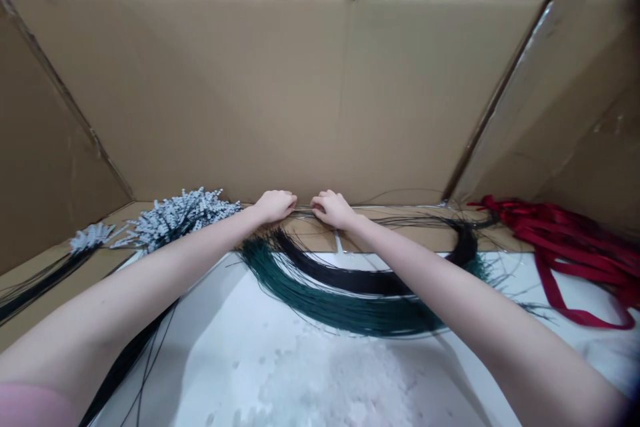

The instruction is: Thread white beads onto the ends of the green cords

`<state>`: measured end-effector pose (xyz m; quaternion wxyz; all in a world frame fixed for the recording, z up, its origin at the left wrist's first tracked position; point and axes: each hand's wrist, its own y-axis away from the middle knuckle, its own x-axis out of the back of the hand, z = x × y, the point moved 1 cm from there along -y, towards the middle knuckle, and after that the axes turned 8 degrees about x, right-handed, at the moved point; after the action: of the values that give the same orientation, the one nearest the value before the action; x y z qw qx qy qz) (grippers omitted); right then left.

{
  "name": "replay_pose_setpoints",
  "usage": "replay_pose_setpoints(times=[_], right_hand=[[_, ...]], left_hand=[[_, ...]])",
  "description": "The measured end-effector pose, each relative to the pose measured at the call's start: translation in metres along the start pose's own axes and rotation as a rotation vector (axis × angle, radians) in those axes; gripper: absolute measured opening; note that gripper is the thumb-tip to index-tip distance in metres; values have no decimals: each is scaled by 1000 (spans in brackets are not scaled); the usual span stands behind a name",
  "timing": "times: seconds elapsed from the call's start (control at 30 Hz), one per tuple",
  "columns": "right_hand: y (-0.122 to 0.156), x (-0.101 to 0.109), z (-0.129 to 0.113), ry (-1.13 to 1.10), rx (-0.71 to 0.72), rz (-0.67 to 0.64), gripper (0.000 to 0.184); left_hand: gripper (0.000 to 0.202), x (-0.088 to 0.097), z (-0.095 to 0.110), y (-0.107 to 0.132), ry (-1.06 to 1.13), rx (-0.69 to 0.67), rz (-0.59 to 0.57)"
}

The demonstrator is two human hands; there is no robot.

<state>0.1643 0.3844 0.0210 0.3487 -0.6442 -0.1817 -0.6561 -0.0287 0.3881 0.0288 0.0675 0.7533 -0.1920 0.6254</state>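
My left hand [277, 205] and my right hand [331, 208] are close together at the foot of the back cardboard wall. Both have their fingers curled round a few thin dark wires [303, 212] that run between them. These wires trail off to the right, past my right wrist. Just in front of my hands, a curved bundle of black wires [345, 278] lies against a curved bundle of dark green wires [330, 307]. Left of my left hand is a bunch of white-tipped sprigs [185, 213], partly covered by my forearm. My fingertips are mostly hidden.
Tall cardboard walls [240, 93] enclose the back and sides. A heap of red ribbon [575, 237] lies at the right. A smaller white-tipped bunch [93, 237] with long dark stems lies at far left. The white work surface [240, 360] is in front, with dark stems under my left arm.
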Motion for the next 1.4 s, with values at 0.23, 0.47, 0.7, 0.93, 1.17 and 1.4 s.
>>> replay_pose_setpoints(times=[0.23,0.47,0.7,0.93,1.17,1.4], right_hand=[[-3,-4,-4,-44,-26,14,27],[-7,-6,-2,-100,-55,84,22],[0,-6,1,-285,38,76,20],[1,-6,-8,-358,63,-40,21],[3,1,-11,-335,12,-100,24],[17,17,6,-265,10,-142,25]], left_hand=[[22,0,-11,-3,78,-70,66],[15,8,-19,-1,166,-95,127],[17,-3,-22,7,260,-200,70],[21,-5,-5,10,266,-253,75],[22,2,11,7,218,-271,90],[23,6,4,8,142,-234,122]])
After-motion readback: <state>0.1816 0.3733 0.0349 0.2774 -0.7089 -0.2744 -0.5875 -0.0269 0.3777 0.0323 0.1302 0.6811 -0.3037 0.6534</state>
